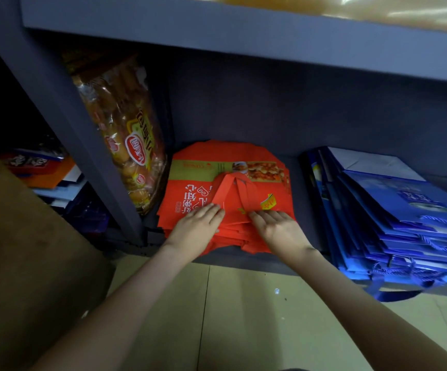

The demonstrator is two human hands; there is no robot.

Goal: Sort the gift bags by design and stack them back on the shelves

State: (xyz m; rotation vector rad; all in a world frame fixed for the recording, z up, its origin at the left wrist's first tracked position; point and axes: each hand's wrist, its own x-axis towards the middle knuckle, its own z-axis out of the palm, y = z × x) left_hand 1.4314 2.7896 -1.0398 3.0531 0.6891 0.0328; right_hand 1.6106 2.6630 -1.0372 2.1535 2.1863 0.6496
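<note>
A flat stack of red gift bags (203, 170) with white lettering and a food picture lies on the bottom shelf (243, 259) in the middle. Red handles fold over its top. My left hand (198, 226) rests flat on the stack's near left part, fingers straight. My right hand (276, 226) presses flat on the near right part, fingertips at the handles' base. To the right, a slanting stack of blue gift bags (393, 204) with blue cord handles lies on the same shelf.
A clear bag of packaged buns (126, 135) stands upright left of the red stack, against the dark shelf post (83, 145). More bags and boxes (51, 172) sit in the left bay. A brown cardboard surface (29, 258) fills the lower left. Beige floor tiles (243, 317) lie below.
</note>
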